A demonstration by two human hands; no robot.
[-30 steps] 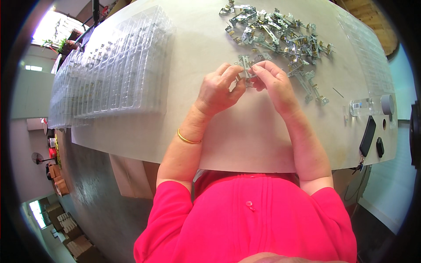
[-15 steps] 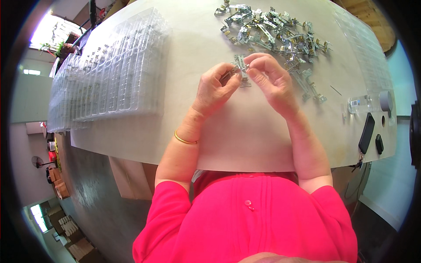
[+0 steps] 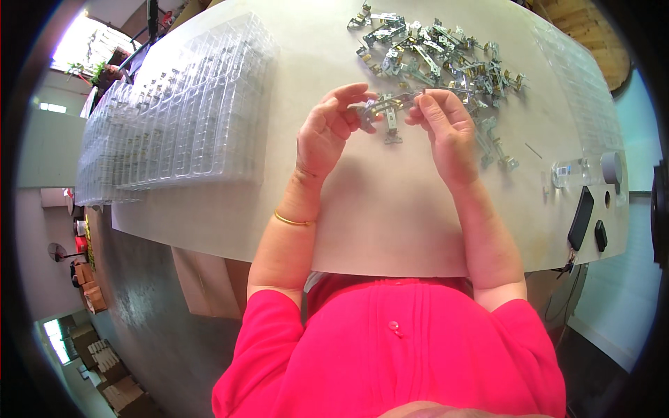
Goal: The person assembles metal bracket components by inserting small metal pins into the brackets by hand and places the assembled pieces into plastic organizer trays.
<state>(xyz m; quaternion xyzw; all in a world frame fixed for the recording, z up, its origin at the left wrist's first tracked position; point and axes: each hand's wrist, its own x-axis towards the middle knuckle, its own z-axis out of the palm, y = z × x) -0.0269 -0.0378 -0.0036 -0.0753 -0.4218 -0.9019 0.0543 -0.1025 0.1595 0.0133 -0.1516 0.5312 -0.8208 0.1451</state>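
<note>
A clear, grey-capped bottle, a flat black device and a smaller black object rest on a pale table's right end; a fan and brown boxes sit well left of the table, a green plant beyond its far left corner.

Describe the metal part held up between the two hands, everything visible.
The metal part is long, narrow and silvery, apparently metal, with a broader left end. It slants across the picture, its right end farther from the person. The right hand pinches that end between thumb and fingers; the left hand has its fingers around the broader end, partly hiding it. It overlaps another metal piece in view; whether they touch is unclear. Finer details are too small to tell.
</note>
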